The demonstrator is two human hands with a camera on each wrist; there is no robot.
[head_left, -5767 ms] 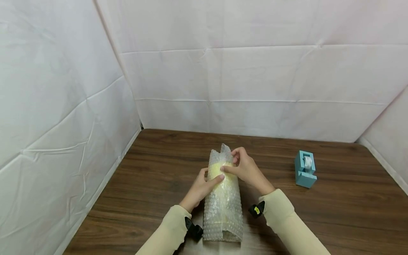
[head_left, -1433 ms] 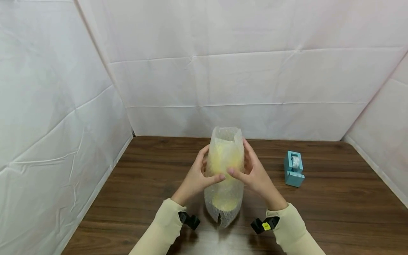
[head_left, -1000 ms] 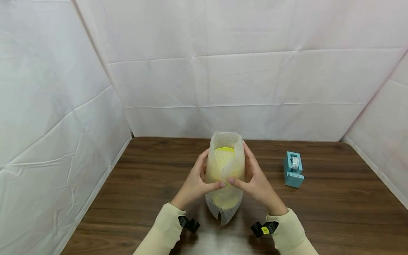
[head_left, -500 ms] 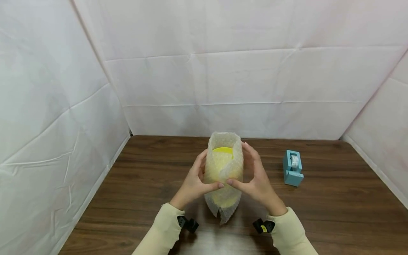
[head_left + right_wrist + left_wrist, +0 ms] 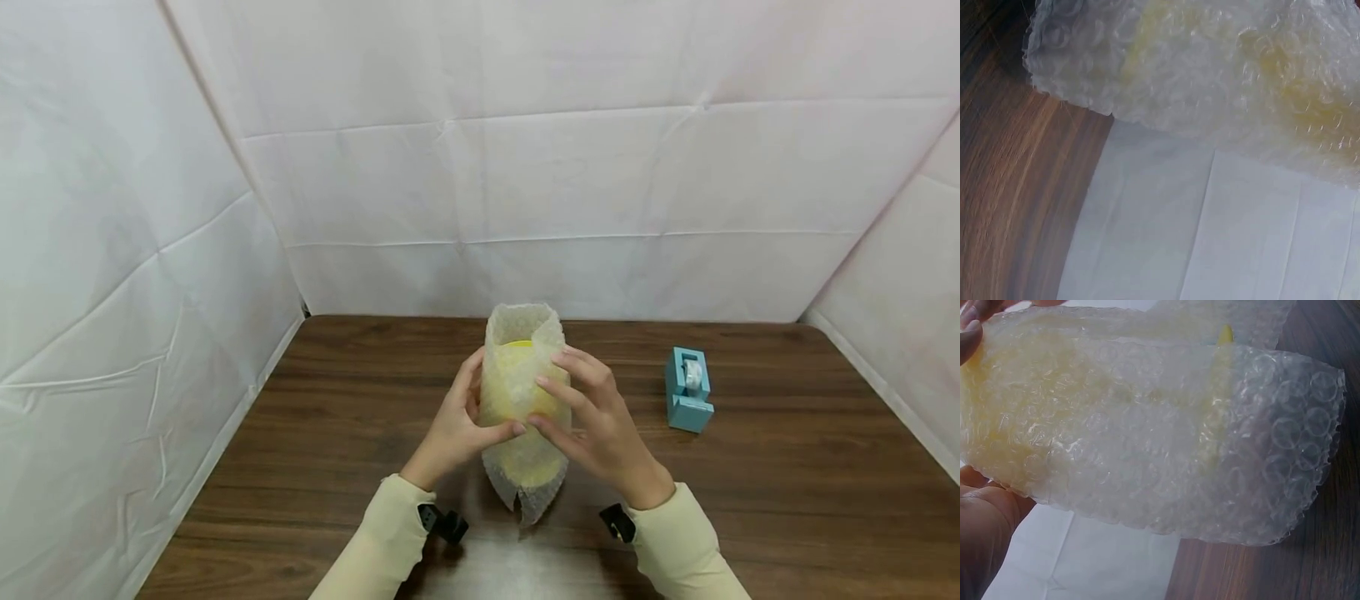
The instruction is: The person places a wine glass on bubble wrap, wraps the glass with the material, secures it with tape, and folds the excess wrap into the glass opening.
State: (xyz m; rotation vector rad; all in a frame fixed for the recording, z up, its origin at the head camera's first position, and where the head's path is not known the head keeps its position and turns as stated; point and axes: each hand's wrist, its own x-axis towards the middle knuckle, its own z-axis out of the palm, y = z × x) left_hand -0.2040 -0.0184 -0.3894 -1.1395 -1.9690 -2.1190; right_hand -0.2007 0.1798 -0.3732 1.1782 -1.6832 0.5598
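Observation:
A bundle of bubble wrap [image 5: 528,454] with a yellow thing inside stands tilted between the hands, its open end facing the back. A little of a yellow rim [image 5: 519,343] shows in that opening; the rest is blurred by the wrap. My left hand [image 5: 457,421] grips the bundle's left side, thumb across the front and fingers behind. On the right front, my right hand [image 5: 603,429] has bent fingertips and thumb on the bubble wrap near its overlap. In the left wrist view the wrap [image 5: 1147,437] spreads past the yellow rim. The right wrist view shows wrap [image 5: 1210,75] but no fingers.
A light blue tape dispenser [image 5: 688,392] with a clear roll stands on the right of the dark wooden table [image 5: 360,375]. White cloth walls [image 5: 375,183] close off the back and both sides. Black wrist cameras sit on both sleeves.
Earlier the bundle lay flatter with its opening turned away; it has since been tilted up. In the last half second my right fingers moved from the far right side onto the front of the wrap.

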